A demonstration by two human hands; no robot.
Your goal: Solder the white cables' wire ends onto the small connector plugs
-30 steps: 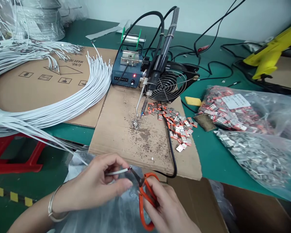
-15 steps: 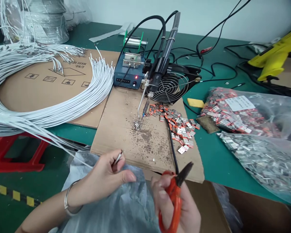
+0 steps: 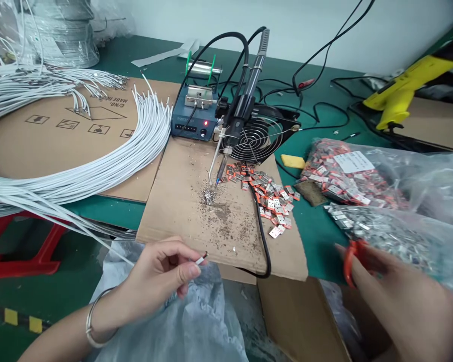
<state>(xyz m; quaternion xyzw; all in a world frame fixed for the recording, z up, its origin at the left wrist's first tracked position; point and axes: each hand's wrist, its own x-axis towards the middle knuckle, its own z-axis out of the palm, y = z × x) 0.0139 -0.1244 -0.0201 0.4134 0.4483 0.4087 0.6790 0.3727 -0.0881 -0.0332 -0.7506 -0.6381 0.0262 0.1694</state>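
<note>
From where I stand, the left hand [image 3: 160, 276] is pinching the cable [image 3: 201, 260] between thumb and forefinger, its dark, bared-looking tip poking out just past the fingertips. That end sits over the cloth [image 3: 177, 329] on the person's lap, just off the near edge of the cardboard [image 3: 173, 211]. The right hand [image 3: 400, 296] is out at the edge of the bench [image 3: 317, 259], its fingers about the orange loops of the scissors [image 3: 351, 261], near the bag [image 3: 392, 239] of metal shells. It is blurred, and I cannot tell how tightly it grips; the blades are mostly hidden.

The cable looks light, and I'd expect the white jacket to be springy: stiff enough for a short end to stand out straight, soft enough to curve like those in the bundle [image 3: 86, 171]. It may be a little smooth and could roll between finger pads. The fine tip seems the fragile part, easily bent or frayed, so the place to hold is the jacket just behind it, much as the left hand does. The scissors look heavier and rigid, best held by their loops. The iron [image 3: 245, 105] stands well apart from both hands, beyond the crumbs of solder [image 3: 208, 195].
</note>
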